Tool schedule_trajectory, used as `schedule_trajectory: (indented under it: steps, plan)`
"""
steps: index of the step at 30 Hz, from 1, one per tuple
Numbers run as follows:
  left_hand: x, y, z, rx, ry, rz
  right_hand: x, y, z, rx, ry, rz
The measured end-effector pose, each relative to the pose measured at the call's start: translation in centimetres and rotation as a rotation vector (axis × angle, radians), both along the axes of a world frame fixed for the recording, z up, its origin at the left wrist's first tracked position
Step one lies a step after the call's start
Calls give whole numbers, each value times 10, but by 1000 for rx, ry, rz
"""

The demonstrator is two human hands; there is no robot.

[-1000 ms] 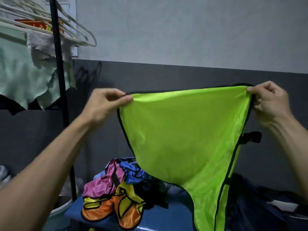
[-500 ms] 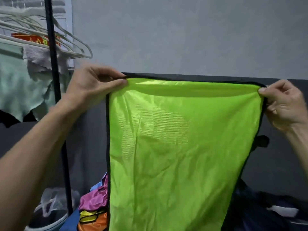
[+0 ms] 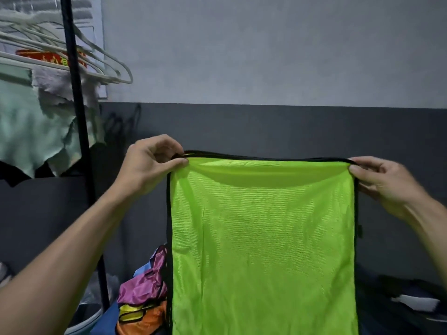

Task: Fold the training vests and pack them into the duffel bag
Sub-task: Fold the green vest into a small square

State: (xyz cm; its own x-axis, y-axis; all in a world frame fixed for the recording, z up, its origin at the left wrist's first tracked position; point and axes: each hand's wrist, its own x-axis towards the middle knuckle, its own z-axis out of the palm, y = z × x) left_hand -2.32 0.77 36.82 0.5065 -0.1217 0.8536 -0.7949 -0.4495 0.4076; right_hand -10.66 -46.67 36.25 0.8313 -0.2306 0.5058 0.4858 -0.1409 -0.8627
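A lime-green training vest (image 3: pixel 263 238) with black trim hangs flat in front of me, stretched between both hands. My left hand (image 3: pixel 150 163) pinches its top left corner between thumb and fingers. My right hand (image 3: pixel 379 177) pinches the top right corner. Behind the vest's lower left edge lies a heap of other vests (image 3: pixel 145 291) in pink, blue, yellow and orange. A dark duffel bag (image 3: pixel 399 298) shows at the lower right, mostly hidden by the green vest.
A black rack pole (image 3: pixel 77 131) stands at the left with white hangers (image 3: pixel 96 61) and pale cloths (image 3: pixel 29 126) on it. A white bucket (image 3: pixel 84 317) sits at its foot. The grey wall is close behind.
The vest went from a slanted, bunched shape to hanging flat and square. Both hands then came lower and closer together with the top edge held taut.
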Motion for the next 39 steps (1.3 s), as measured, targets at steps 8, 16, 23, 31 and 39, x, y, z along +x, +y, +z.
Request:
schedule_trajectory:
  steps: [8,16,23,31,39]
  plan:
    - [-1,1,-12,46,54,40,8,-6,-18,-18,68,46]
    - [4,17,-17,52,416,-205,13,-7,-24,-87,115,52]
    - [3,10,-26,8,478,-227,9,5,-27,-82,227,57]
    - [1,32,-34,-37,714,-615,-9,0,-28,24,343,283]
    - [34,-4,-57,97,653,156,32,17,-66,21,449,-8]
